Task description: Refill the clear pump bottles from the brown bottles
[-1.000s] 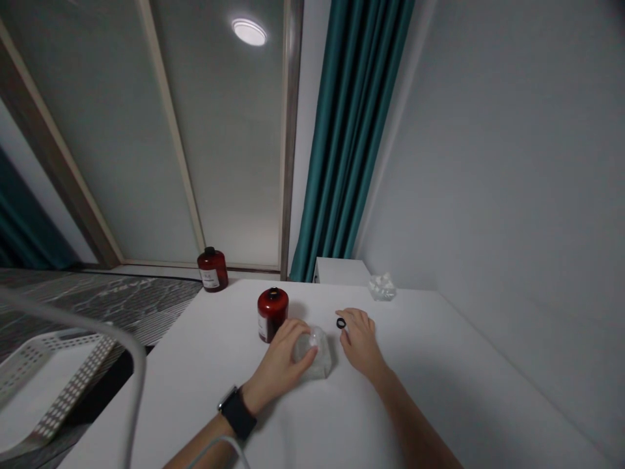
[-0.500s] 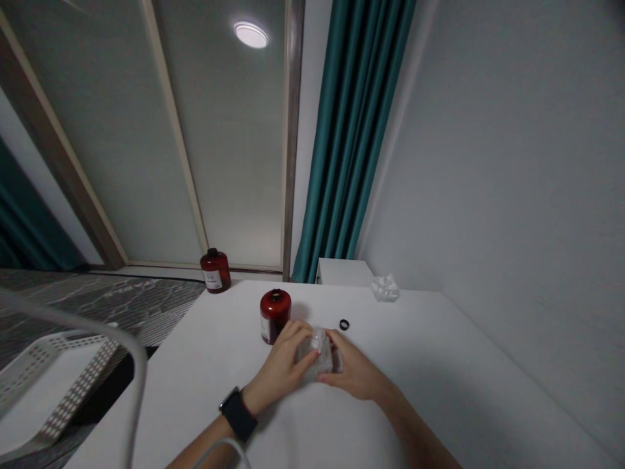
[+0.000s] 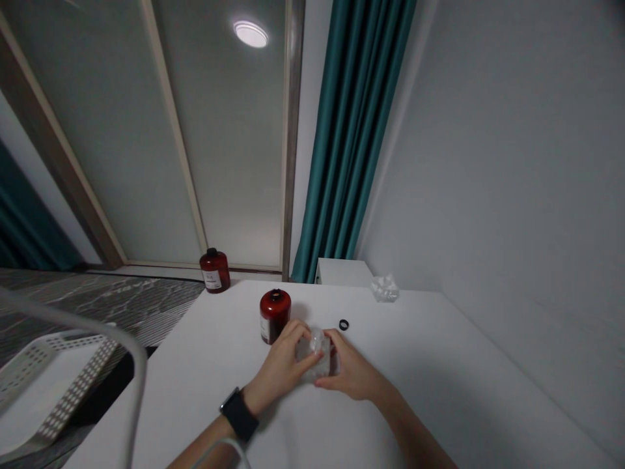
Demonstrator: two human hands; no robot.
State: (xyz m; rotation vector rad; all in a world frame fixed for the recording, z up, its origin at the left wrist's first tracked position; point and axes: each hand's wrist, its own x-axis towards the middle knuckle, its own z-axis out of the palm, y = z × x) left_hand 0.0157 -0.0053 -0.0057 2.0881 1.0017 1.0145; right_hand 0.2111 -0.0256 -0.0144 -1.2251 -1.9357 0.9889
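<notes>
Both hands meet around a small whitish, see-through bundle (image 3: pixel 315 345) that looks like crumpled clear plastic; what it may wrap is not plain. My left hand (image 3: pixel 288 361), with a dark watch on the wrist, closes on its left side, thumb across the front. From the right, my right hand (image 3: pixel 352 368) grips it between fingers and thumb. Just behind my left hand stands a dark red bottle (image 3: pixel 276 309) with a white label and an uncapped neck. A black ring (image 3: pixel 344 324) lies on the white table beyond my right hand.
Another red bottle (image 3: pixel 215 270) with a black top stands at the table's far left corner. Crumpled clear plastic (image 3: pixel 385 288) lies at the back edge near the wall. A white basket (image 3: pixel 81 384) is at the left, behind a grey curved tube (image 3: pixel 139 384).
My fingers have shifted slightly on the plastic bundle, and its top bulges a little differently. The bottles and black ring have stayed in place.
</notes>
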